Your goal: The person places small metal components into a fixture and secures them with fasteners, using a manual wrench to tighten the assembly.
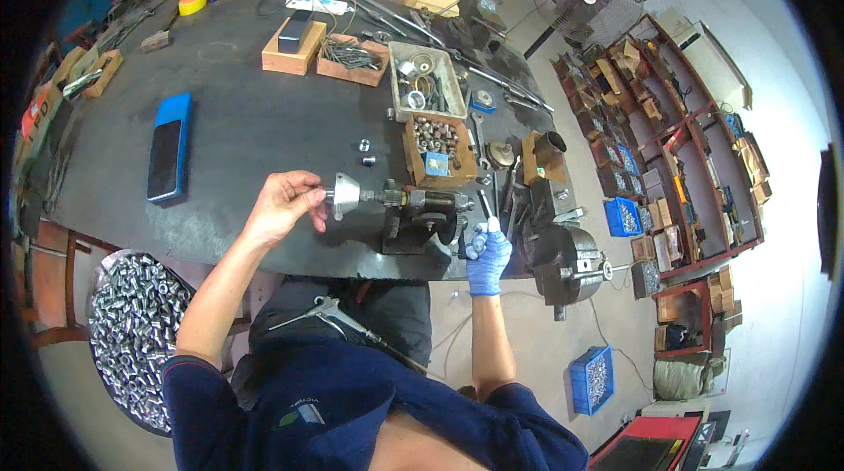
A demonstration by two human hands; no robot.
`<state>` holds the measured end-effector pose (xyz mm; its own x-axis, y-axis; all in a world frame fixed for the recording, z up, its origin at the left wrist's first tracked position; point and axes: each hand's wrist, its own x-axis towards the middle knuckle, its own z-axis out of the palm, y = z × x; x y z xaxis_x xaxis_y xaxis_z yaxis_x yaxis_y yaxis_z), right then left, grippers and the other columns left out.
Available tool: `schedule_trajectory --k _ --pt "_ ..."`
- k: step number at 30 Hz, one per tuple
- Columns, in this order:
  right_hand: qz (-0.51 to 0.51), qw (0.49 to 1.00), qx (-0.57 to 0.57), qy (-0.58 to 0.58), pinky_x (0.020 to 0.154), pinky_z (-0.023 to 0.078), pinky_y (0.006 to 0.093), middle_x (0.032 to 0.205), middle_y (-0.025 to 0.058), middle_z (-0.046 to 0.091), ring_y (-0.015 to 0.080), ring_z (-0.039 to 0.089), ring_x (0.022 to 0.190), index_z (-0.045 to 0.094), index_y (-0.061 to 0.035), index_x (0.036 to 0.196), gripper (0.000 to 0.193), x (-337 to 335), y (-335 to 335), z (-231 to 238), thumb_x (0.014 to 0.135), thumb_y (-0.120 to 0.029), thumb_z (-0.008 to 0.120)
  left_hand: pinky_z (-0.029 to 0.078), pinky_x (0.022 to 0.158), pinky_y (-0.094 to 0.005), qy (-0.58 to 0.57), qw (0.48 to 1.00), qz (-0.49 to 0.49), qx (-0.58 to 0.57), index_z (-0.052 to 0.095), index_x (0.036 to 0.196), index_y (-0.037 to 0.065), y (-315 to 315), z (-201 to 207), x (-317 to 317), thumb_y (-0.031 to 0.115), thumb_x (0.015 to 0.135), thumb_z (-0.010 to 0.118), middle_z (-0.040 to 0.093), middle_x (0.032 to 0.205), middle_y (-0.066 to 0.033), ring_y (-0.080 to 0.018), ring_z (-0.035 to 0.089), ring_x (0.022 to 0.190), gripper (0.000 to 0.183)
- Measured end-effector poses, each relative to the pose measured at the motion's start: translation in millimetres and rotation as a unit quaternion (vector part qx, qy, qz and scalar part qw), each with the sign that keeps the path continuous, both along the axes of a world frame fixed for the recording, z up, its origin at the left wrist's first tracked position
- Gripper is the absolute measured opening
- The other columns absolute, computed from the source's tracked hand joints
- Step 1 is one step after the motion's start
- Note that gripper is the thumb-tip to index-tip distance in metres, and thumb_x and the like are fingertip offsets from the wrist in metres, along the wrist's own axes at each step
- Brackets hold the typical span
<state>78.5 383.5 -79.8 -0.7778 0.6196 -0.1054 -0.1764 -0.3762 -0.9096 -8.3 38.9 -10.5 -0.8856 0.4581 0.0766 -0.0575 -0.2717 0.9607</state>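
The left hand point(294, 204) pinched a metal cone point(348, 195) by its nearest end, probably hard, slippery, best held there; the right hand point(487, 258) gripped a rod point(484, 204).

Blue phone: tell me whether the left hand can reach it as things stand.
Probably yes: nothing stands between the left hand and the blue phone, though that hand is at the metal cone.

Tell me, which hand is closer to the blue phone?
The left. The bare left hand is to the right of the blue phone, not touching it. The gloved right hand is much farther right, beyond the black metal fixture.
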Motion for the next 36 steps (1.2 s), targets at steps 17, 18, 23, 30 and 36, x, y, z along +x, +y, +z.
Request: schedule_trajectory --k 17,18,23,30,36 --pt "0.057 0.997 -0.027 0.042 0.030 0.027 0.0216 0.047 -0.0012 0.043 0.0077 0.036 0.036 0.057 -0.0057 0.071 0.034 9 1 27 0.087 -0.036 0.056 0.051 0.063 -0.0269 0.065 0.997 -0.035 -0.006 0.054 0.094 -0.004 -1 1 -3 -0.008 0.080 0.054 0.059 0.078 -0.0092 -0.0147 0.060 0.070 0.015" --pt "0.079 0.994 -0.033 0.064 0.030 0.028 0.0209 0.047 -0.0015 0.044 0.0072 0.037 0.036 0.056 -0.0048 0.072 0.033 9 4 38 0.086 -0.035 0.058 0.051 0.064 -0.0269 0.068 0.997 -0.029 -0.008 0.054 0.094 -0.004 -1 0 -2 -0.009 0.079 0.055 0.059 0.078 -0.0088 -0.0143 0.060 0.071 0.015" --pt "0.145 0.973 -0.099 0.147 0.031 0.025 0.0198 0.051 -0.0012 0.045 0.0054 0.034 0.038 0.054 -0.0062 0.073 0.033 -41 19 78 0.088 -0.035 0.055 0.050 0.069 -0.0265 0.109 0.992 -0.015 -0.056 0.056 0.094 -0.005 -1 -1 -2 -0.009 0.078 0.057 0.061 0.081 -0.0086 -0.0130 0.060 0.075 0.016" --pt "0.099 0.989 -0.075 0.083 0.031 0.028 0.0193 0.063 -0.0003 0.053 0.0044 0.039 0.041 0.052 -0.0105 0.078 0.024 -112 31 13 0.085 -0.033 0.059 0.050 0.069 -0.0263 0.095 0.995 0.006 -0.016 0.060 0.095 -0.006 -2 -5 -5 -0.008 0.076 0.061 0.063 0.081 -0.0100 -0.0139 0.061 0.073 0.019" --pt "0.066 0.994 -0.085 0.009 0.044 0.042 0.0243 0.070 0.0018 0.060 0.0098 0.048 0.045 0.058 -0.0073 0.092 0.021 -78 16 -36 0.085 -0.027 0.058 0.051 0.064 -0.0262 0.078 0.997 0.009 0.000 0.060 0.092 -0.007 0 -8 -5 -0.007 0.076 0.062 0.063 0.080 -0.0109 -0.0145 0.061 0.068 0.016"
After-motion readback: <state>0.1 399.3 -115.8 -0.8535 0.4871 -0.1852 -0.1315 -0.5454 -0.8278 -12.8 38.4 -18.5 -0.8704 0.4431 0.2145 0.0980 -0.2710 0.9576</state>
